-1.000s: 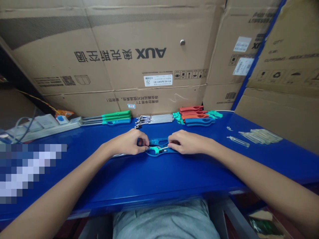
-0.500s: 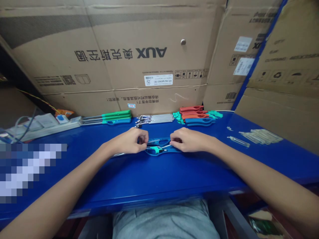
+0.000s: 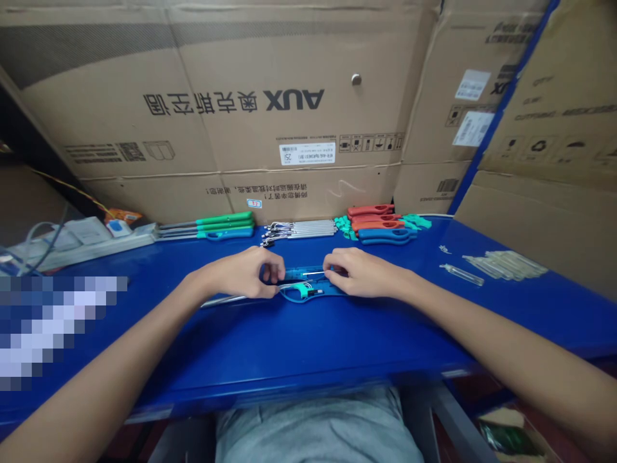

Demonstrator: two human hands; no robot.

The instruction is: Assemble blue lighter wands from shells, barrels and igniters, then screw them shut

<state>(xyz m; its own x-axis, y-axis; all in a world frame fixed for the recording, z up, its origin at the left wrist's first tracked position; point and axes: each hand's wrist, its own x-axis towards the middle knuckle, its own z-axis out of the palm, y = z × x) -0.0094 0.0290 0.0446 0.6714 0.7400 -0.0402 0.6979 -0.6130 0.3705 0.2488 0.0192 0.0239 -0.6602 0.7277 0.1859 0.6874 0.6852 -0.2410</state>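
A blue plastic lighter shell (image 3: 308, 290) with a teal trigger lies flat on the blue table (image 3: 299, 341), a metal tube sticking out to its left. My left hand (image 3: 243, 273) is closed in a pinch at the shell's left end. My right hand (image 3: 359, 273) is closed at its right end, fingertips pinching a thin silvery wire or rod that lies across the shell.
Along the back edge lie finished green and blue lighters (image 3: 212, 228), a bundle of metal tubes (image 3: 301, 229), and red, blue and teal shells (image 3: 380, 225). Clear plastic pieces (image 3: 501, 263) sit at the right. A power strip (image 3: 81, 241) lies at the left. Cardboard boxes (image 3: 270, 109) wall the back.
Both hands have shifted slightly away from me over the shell. The thin wire between the fingertips now lies level across it.
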